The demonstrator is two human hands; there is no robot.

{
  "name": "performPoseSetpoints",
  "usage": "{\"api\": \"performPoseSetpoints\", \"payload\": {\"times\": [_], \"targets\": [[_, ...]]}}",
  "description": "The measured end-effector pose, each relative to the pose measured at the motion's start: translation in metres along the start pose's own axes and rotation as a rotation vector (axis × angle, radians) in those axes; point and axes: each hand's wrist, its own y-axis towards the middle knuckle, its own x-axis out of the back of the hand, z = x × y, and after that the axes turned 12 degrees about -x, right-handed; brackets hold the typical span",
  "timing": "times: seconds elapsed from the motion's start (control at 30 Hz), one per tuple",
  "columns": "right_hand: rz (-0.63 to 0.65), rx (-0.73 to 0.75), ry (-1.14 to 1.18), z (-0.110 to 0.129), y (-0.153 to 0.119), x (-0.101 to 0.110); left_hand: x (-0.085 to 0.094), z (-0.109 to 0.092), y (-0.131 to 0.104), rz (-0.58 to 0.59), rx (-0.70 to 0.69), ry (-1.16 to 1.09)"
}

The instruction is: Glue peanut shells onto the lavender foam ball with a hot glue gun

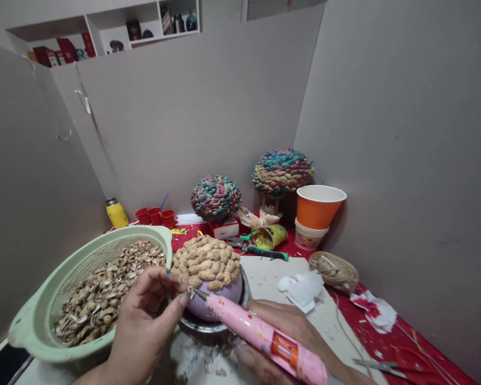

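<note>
A pink glue gun (248,326) is in my right hand (288,326), its fingers wrapped round the body. Its metal tip meets a small peanut shell (191,291) pinched between the thumb and fingertips of my left hand (148,315); most of that shell is hidden. Just behind them, a purple balloon (232,291) rests in a metal bowl (246,291). Rows of peanut shells (206,259) cover the balloon's upper part, while its lower side shows bare. To the left stands a green colander (36,315) holding many loose peanut shells (100,299).
Two colourful shell-covered balls (216,198) stand at the back. Stacked paper buckets (320,208), a twine ball (333,271) and red scissors (412,366) lie on the right. Pliers (264,251), crumpled tissue (302,289), red cups (154,215) and a yellow bottle (117,214) are also around.
</note>
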Motion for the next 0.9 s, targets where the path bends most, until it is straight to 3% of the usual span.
{"api": "performPoseSetpoints", "payload": {"times": [0.17,0.3,0.9], "targets": [[0.035,0.042,-0.014,-0.014,0.005,-0.01,-0.001,-0.002,0.001,-0.005,-0.012,0.01],[-0.009,0.11,-0.056,-0.024,0.009,-0.016,-0.001,0.0,0.001,-0.012,-0.011,0.012],[-0.011,0.129,-0.064,-0.029,0.009,-0.021,0.0,0.001,-0.001,-0.028,0.005,0.018]]}}
